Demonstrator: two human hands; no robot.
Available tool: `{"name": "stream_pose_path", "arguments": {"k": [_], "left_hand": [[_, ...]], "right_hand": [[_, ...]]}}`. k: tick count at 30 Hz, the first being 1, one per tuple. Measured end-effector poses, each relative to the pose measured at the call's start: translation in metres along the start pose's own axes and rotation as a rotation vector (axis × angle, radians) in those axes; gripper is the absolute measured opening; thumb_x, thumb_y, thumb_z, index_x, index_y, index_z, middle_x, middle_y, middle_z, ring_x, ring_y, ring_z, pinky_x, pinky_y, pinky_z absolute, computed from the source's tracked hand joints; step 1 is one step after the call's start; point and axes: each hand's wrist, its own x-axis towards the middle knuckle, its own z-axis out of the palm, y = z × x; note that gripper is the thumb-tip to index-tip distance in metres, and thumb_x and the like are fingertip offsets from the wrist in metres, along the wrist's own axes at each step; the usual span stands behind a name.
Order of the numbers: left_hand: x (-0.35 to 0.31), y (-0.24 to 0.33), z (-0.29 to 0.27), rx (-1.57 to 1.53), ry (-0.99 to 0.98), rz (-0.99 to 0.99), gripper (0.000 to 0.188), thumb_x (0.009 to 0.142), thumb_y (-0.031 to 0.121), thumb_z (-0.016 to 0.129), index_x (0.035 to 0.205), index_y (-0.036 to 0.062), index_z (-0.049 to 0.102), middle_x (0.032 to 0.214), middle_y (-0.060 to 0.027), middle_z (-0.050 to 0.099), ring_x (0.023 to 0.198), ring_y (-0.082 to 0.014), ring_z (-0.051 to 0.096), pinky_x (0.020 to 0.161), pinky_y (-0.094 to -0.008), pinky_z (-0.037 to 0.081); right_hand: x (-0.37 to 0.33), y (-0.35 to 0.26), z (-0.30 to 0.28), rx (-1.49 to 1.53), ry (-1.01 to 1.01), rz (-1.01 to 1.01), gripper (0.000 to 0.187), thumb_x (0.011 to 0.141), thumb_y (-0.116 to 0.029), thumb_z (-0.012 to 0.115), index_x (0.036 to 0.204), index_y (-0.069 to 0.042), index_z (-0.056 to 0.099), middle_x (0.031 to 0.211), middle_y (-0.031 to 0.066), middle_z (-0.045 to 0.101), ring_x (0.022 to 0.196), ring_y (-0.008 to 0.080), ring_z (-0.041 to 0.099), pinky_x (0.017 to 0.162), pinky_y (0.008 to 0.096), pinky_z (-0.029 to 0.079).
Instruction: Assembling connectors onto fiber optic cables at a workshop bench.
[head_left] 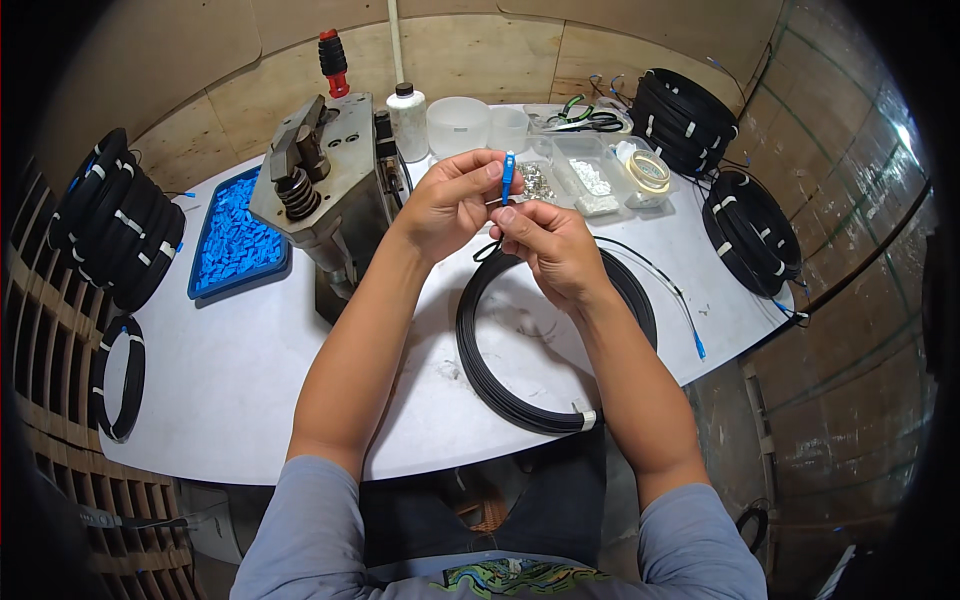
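A blue fiber-optic connector [509,167] stands upright between my two hands, above the middle of the table. My left hand [445,200] pinches its body between thumb and fingers. Just below, my right hand [550,243] is closed at the connector's lower end, where the black cable enters; its fingertips partly hide that joint. A short cable loop [487,250] hangs under the hands. Beneath my forearms lies a coil of black cable [480,385], bound with white tape. The cable's other end, with a second blue connector [699,346], rests on the table at the right.
A metal hand press [345,150] stands left of my hands, beside a blue tray [240,290] of small blue parts. Behind are a bottle [407,125], clear tubs [458,125], parts boxes [592,200] and scissors [595,122]. Cable coils [685,120] stack at both sides.
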Motion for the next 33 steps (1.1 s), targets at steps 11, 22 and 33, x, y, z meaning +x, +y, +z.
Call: {"name": "stream_pose_path", "arguments": {"k": [11, 22, 33], "left_hand": [[0.000, 0.000, 0.000, -0.010, 0.017, 0.006, 0.017, 0.089, 0.008, 0.060, 0.104, 0.0008, 0.061, 0.095, -0.0122, 0.065, 0.092, -0.0198, 0.062, 0.081, -0.0336, 0.051], [0.001, -0.004, -0.007, 0.061, 0.027, 0.056, 0.019, 0.092, 0.013, 0.056, 0.108, 0.0041, 0.060, 0.099, -0.0145, 0.064, 0.093, -0.0219, 0.063, 0.074, -0.0335, 0.053], [0.002, -0.006, -0.007, 0.063, 0.042, 0.067, 0.020, 0.092, 0.014, 0.056, 0.109, 0.0042, 0.060, 0.099, -0.0149, 0.064, 0.093, -0.0220, 0.063, 0.074, -0.0332, 0.053]], "right_hand": [[-0.001, -0.002, 0.002, -0.019, 0.003, -0.007, 0.017, 0.088, -0.016, 0.065, 0.094, -0.001, 0.066, 0.083, 0.0054, 0.064, 0.072, 0.0092, 0.052, 0.068, 0.0221, 0.041], [-0.001, -0.001, 0.003, -0.043, 0.012, -0.020, 0.017, 0.088, -0.017, 0.066, 0.093, -0.001, 0.067, 0.082, 0.0048, 0.064, 0.071, 0.0084, 0.052, 0.065, 0.0214, 0.040], [-0.001, 0.000, 0.002, -0.058, 0.004, -0.028, 0.017, 0.087, -0.017, 0.066, 0.093, -0.002, 0.068, 0.082, 0.0048, 0.064, 0.071, 0.0081, 0.052, 0.066, 0.0214, 0.040]]}}
